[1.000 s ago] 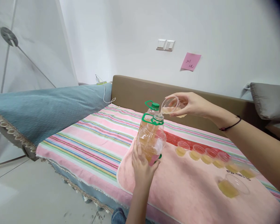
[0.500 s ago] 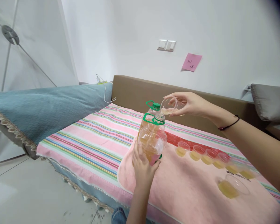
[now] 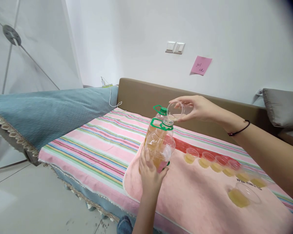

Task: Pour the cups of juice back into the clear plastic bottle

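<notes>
Left hand grips front bottle (base hidden).

Around open bottle: blocked behind by capped bottle, above by tilted cup, rightward by cup row; striped cloth leftward unobstructed.

You face a white wall bearing two light switches and a pink note. Below it runs a brown backrest; a blue cover drapes at your left, above pale floor tiles.
</notes>
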Available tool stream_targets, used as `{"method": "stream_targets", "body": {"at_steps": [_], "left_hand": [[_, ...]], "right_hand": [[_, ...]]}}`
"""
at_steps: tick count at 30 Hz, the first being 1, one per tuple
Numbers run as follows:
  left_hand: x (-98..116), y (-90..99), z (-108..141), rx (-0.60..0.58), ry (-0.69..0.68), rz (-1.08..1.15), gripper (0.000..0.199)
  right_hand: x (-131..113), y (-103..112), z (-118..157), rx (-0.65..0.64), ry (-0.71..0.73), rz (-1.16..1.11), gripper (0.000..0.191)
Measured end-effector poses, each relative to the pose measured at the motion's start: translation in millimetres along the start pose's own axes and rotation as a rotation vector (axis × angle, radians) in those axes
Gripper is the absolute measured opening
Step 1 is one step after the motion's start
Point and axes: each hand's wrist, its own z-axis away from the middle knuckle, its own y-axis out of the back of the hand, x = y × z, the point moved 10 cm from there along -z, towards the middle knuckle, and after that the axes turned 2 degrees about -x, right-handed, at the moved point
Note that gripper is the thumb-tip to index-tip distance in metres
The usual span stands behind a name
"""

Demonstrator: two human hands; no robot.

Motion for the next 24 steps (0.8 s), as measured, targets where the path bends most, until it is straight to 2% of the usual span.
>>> {"method": "stream_targets", "body": {"at_steps": [9,16,19,24], "left_hand": [[0.0,0.1,0.9,-0.011,0.013,0.002,0.118],[-1.2,-1.7,0.6,-0.029,-0.029,-0.03,0.12],[-2.0,-0.9,0.6,-0.024,-0.007,-0.02,0.121],[1.4,1.1,0.0,-0.014,-0.006,0.005,0.119]], "right_hand": [[-12.3,-3.9,-0.8,-0.018,0.034,-0.004,0.052],[-13.2,-3.0,-0.3,-0.003,0.049,0.031,0.054],[-21.9,-2.8,-0.8,0.009,0.131,0.065,0.054],[-42.7,-9.2,-1.1,0.026,0.337,0.325,0.044]]}}
